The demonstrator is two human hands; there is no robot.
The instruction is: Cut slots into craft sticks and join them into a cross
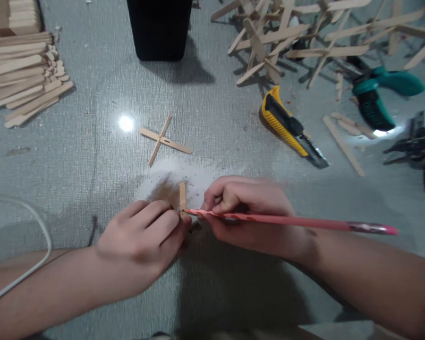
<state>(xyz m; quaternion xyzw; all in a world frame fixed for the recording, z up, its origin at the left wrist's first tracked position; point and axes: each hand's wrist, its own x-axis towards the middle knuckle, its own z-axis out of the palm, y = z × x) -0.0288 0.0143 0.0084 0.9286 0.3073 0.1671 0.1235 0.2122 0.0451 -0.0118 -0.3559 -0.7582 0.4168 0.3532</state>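
Note:
My right hand (pixel 248 212) grips a pink pencil (pixel 290 219), its sharpened tip pointing left against a wooden craft stick (pixel 182 194). Closed around the lower part of that stick is my left hand (pixel 145 236); its fingertips are partly hidden behind the knuckles. The stick stands out upward from the fingers, over a pale, stained patch (pixel 205 174) of the table. A small dark object (pixel 195 227) shows just below the pencil tip, too unclear to name. Beyond my hands lies a cross of two craft sticks (pixel 177 146), one with a slot cut in it.
A yellow utility knife (pixel 285 123) lies at right with its blade exposed. Behind it are joined stick crosses (pixel 262 42) and teal-handled pliers (pixel 375 101). Loose craft sticks (pixel 24 75) are piled at left. A black container (pixel 160 30) stands at the back. A white cable (pixel 42 226) crosses my left forearm.

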